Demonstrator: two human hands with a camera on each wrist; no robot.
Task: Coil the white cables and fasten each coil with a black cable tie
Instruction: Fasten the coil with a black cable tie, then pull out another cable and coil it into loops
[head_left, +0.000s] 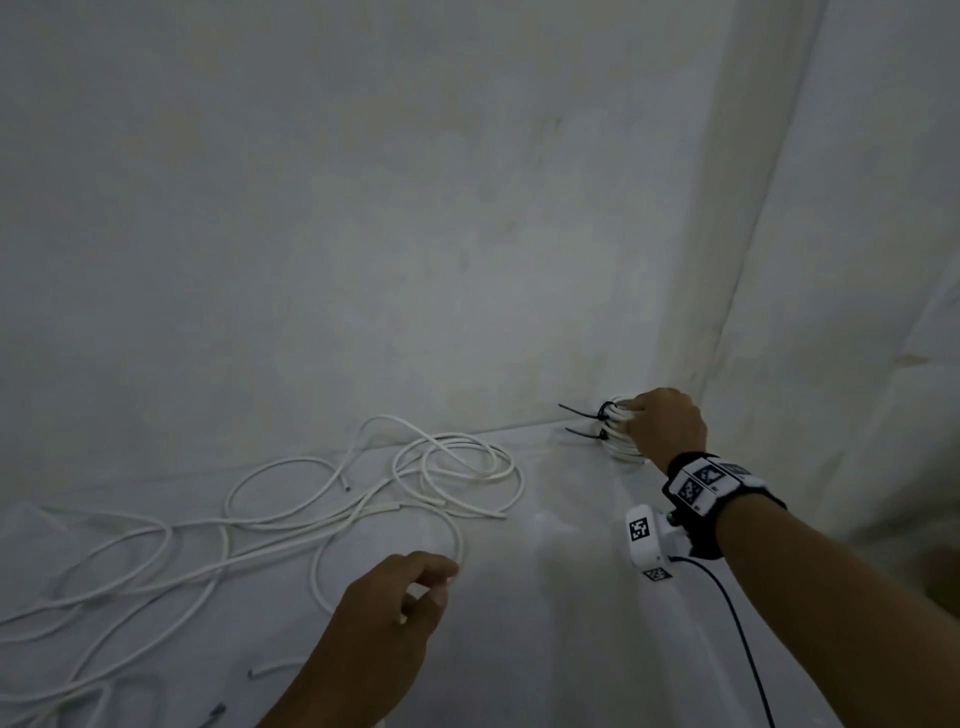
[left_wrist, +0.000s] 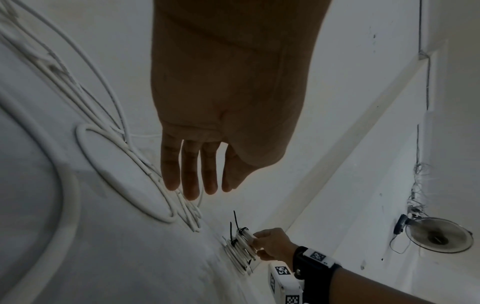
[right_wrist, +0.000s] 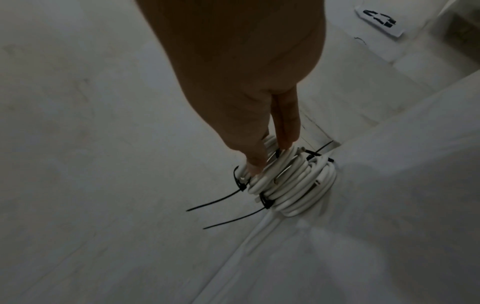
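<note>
1. I see the right hand (head_left: 667, 426) reached to the far right corner of the white cloth-covered surface (head_left: 545, 597), where that surface meets the white wall (head_left: 415, 208).
2. Its fingers (right_wrist: 285, 123) are extended and rest on top of the stack of coiled white cables (right_wrist: 293, 185); the thumb lies on the near edge of the upper coil. I cannot tell whether the fingers curl round the coil or only press on it.
3. The stack sits in the corner, with the upper coil lying on the lower one. Each coil carries a black plastic cable tie (right_wrist: 240, 183), and the long free tails (head_left: 579, 413) point left, away from the hand.
4. My left hand (head_left: 395, 613) hovers low over the near middle of the surface. In the left wrist view its fingers (left_wrist: 191, 174) hang straight and slightly apart, holding nothing.
5. Loose white cables (head_left: 291, 514) sprawl in wide tangled loops across the left and centre of the surface, just beyond the left fingertips and well apart from the tied stack.
6. A black wrist strap with square printed markers (head_left: 706, 483) circles the right wrist, with a white camera block (head_left: 649, 540) beneath it.
</note>
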